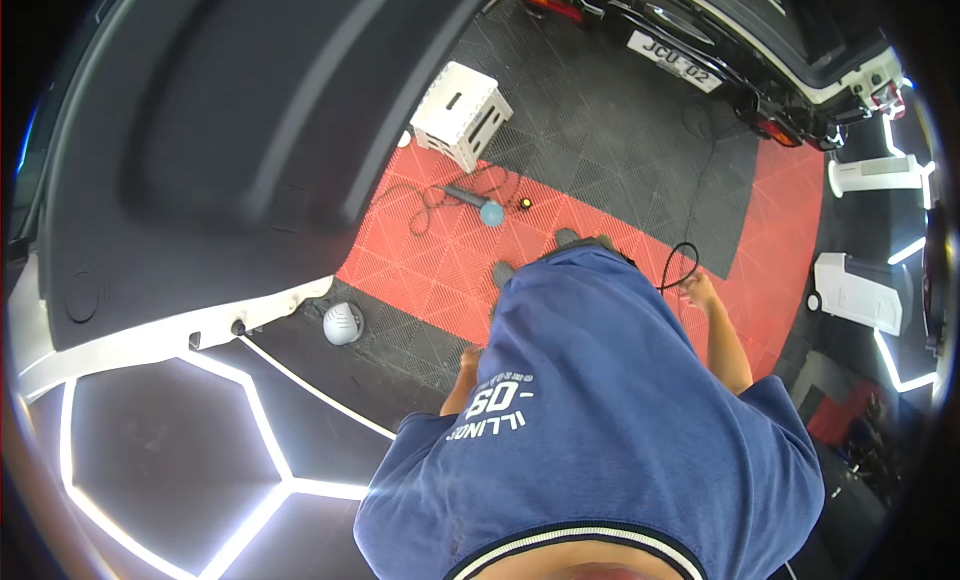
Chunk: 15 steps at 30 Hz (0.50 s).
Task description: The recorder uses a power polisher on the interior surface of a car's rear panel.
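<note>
My right hand (699, 289) is off to the right of my body, its fingers closed on a thin black cable (679, 267) that bends into a loop just above them. From that loop the cable runs up across the dark floor tiles. My left hand (470, 358) shows only in part at the left side of my blue shirt (620, 400); its fingers are hidden. Ahead of my feet, a tool with a dark handle and a round blue pad (491, 214) lies on the red tiles, its dark cord tangled beside it. A small black and yellow round thing (526, 204) lies nearby.
A white folding step stool (455, 100) stands ahead. A dark vehicle panel with a white edge (250, 130) fills the left. Another car's rear (690, 40) is at far right. A grey dome-shaped thing (342, 323) rests at left. White appliances (855, 292) line the right side.
</note>
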Each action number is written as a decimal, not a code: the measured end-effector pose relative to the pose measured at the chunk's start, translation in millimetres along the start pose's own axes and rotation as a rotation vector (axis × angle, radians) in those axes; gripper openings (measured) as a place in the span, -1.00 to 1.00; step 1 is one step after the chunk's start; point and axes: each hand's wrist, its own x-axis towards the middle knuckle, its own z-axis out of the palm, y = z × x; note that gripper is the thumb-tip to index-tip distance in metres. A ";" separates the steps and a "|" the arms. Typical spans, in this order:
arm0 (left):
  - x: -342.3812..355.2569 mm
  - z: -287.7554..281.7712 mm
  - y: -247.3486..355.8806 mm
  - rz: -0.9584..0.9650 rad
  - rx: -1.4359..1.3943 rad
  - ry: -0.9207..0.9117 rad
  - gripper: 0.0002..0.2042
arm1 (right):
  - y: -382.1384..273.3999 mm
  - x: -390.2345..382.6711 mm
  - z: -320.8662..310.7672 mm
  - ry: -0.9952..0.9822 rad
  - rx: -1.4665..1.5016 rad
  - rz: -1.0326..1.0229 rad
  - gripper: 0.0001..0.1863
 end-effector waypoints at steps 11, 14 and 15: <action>-24.7 -47.7 117.9 0.415 -0.270 0.680 -0.57 | 9.5 -13.8 -17.5 -0.063 -0.079 0.104 -0.66; -55.2 -94.4 140.5 0.495 -0.462 0.734 -0.60 | -60.0 9.5 -11.1 -0.109 -0.299 -0.083 -0.74; -63.2 -88.1 169.3 0.505 -0.461 0.726 -0.62 | -59.8 22.8 -17.0 -0.036 -0.285 -0.159 -0.73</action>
